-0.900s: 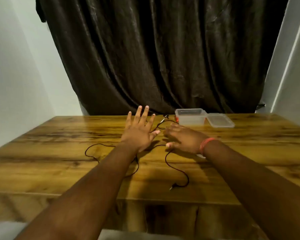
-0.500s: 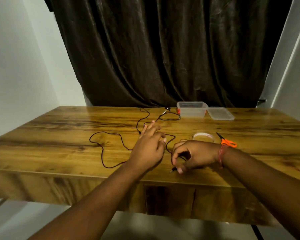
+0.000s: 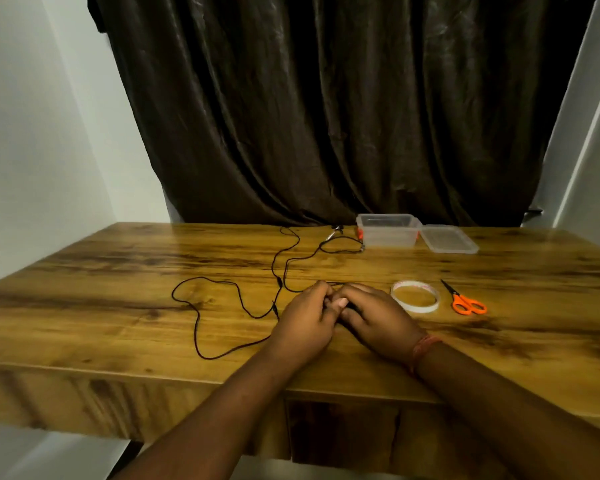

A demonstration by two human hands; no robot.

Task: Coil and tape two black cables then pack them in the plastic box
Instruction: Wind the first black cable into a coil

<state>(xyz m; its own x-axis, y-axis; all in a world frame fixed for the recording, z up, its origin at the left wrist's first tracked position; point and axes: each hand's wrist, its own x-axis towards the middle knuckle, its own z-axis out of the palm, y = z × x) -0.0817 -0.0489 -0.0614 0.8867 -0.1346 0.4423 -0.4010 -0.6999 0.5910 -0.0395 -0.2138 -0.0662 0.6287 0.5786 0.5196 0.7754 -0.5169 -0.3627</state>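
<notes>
Pinching one end of the thin black cable (image 3: 222, 306), left hand (image 3: 303, 327) and right hand (image 3: 374, 318) meet fingertip-to-fingertip, slack trailing leftward from them.

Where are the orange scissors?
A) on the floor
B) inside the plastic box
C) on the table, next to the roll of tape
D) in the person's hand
C: the orange scissors lie flat on the wooden table, just right of the roll of tape, away from both hands and the plastic box.
</notes>
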